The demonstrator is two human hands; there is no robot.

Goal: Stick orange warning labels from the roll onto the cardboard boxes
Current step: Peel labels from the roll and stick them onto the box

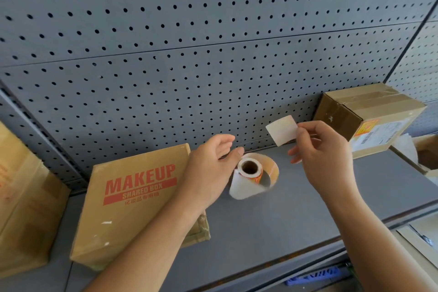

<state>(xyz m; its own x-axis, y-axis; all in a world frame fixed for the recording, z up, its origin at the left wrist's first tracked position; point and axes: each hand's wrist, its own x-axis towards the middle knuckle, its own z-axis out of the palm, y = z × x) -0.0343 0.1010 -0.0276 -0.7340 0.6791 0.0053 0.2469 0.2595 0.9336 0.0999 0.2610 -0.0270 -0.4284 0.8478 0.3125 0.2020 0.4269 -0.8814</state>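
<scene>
The right hand (pixel 324 147) is holding up one label (pixel 282 130) by its edge, pinched between the thumb and the first fingers, while the other fingers are hanging loosely; the label is showing its pale back side toward the camera, so the orange print is not clearly visible. The left hand (pixel 211 168) is hovering half open at about 9 o'clock from the label roll (pixel 250 169), with the fingers curved and the thumb tip reaching close to the top of the roll, but it is not gripping anything, and I cannot tell if the thumb is really touching the roll. The roll is standing on its end on the grey shelf (pixel 296 201), near the middle of the view, with a loose strip of white backing paper (pixel 246 187) curling around it. A flat cardboard box printed MAKEUP (pixel 132 199) is lying at 8 o'clock from the roll, partly under the left forearm. A taped cardboard box (pixel 372 114) is sitting at 2 o'clock, already wearing an orange label (pixel 368 127) on its front side. Another cardboard box (pixel 21 197) is standing at the far left edge, and the grey pegboard wall (pixel 189 42) is filling the background
</scene>
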